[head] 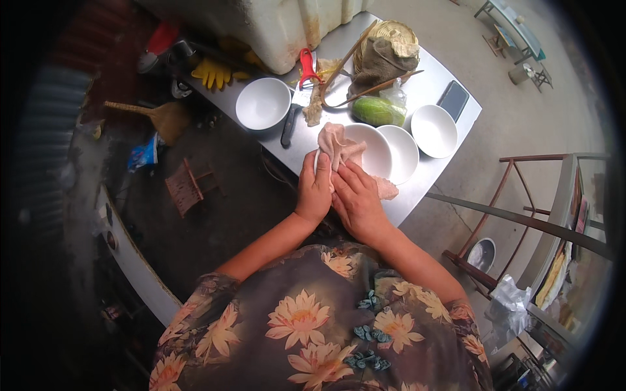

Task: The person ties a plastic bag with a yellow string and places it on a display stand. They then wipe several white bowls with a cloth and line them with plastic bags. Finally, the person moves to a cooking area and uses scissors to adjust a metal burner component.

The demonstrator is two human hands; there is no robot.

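Observation:
Both hands meet over the near edge of a metal table [303,151]. My left hand [313,190] grips a white bowl [317,157] seen nearly edge-on, its thumb on the near side. Most of that bowl is hidden by fingers and cloth. A pink cloth [335,141] is bunched in my right hand [361,203] and pressed against the bowl. Just beyond lie two white bowls, a nearer one [374,151] overlapping another [407,155]. More pink cloth [385,188] shows on the table by my right hand.
Left on the table are a white bowl [264,103], a black-handled knife [289,128] and a red-handled peeler [308,63]. Bamboo tongs [335,80], a bagged green vegetable [374,111], a wicker basket [391,30], a phone [454,99] and another bowl [434,131] stand farther right.

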